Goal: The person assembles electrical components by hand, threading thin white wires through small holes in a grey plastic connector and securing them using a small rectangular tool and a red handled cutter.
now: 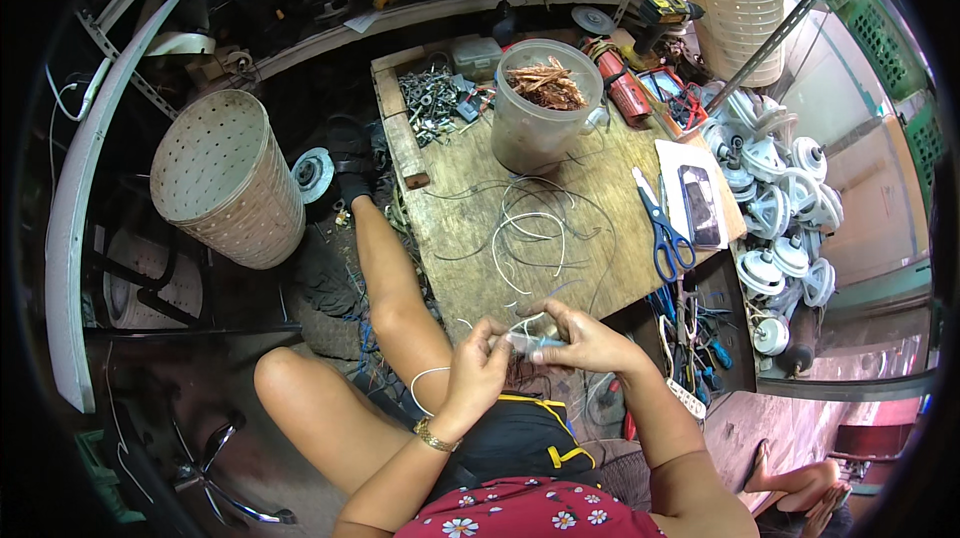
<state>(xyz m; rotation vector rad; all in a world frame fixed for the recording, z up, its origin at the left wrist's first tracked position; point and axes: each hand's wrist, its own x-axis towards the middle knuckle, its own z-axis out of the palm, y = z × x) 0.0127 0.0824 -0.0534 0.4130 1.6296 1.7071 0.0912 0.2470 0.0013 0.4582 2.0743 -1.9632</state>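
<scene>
My left hand [478, 362] and my right hand [580, 336] meet just off the near edge of a low wooden board [470, 228]. Together they pinch a small bundle of thin wires [528, 340] stretched between the fingers. Loose white and grey wire loops [535, 238] lie on the board just beyond the hands. A clear plastic tub [540, 113] with copper wire scraps stands at the far side of the board. Blue-handled scissors [664, 228] lie to the right of the loops.
A perforated drum basket [228, 178] stands on the left and another [735, 3] at the back right. A dark phone [700, 206] rests on white paper, several white round parts [785, 208] are heaped on the right, and hand tools [690, 348] lie below the board.
</scene>
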